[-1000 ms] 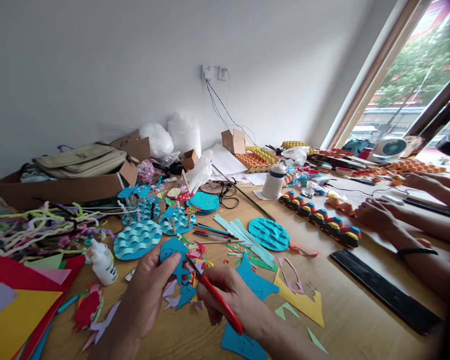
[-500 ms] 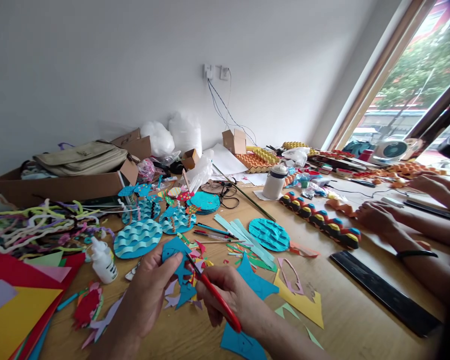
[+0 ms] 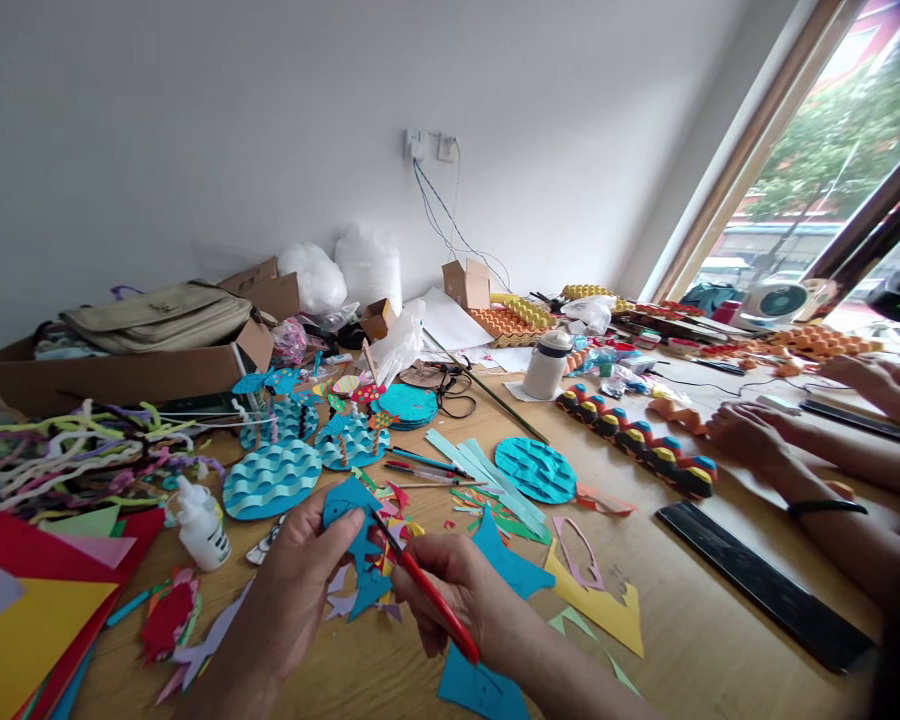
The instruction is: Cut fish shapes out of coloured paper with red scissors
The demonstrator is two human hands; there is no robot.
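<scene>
So the left hand [image 3: 300,560] has a piece of blue paper [image 3: 341,498] pinched, thumb on top and fingers tucked underneath, held up over the desk [image 3: 645,560] roughly midway between its left and right sides, nearer the front edge than the wall edge. The right hand [image 3: 457,580] is wrapped round red-handled scissors [image 3: 450,620], blades pointing away from the front edge and meeting the paper on its right side. Can't tell how far they've bitten in.

As for handling: I'd guess the paper weighs next to nothing and is craft-sheet stiff, so it should hold its shape for a cut but crease if you squeeze hard. Not slippery, I reckon. Weak spot is probably the narrow bit hanging below the thumb; I'd expect it to tear or flop if tugged. Best hold, imo, is the broad upper part, flat pinch, fingers well back from the blades. Whether the blue bit lower down is joined on or is just a scrap below, I can't tell.

The scissors look like the only thing in hand with any heft, so keep them in the handles.

Around it: paper scraps [image 3: 399,500] right behind the hands, a blue sheet [image 3: 484,690] by the front edge under the right wrist, and a glue bottle [image 3: 202,530] off towards the desk's left edge.
</scene>
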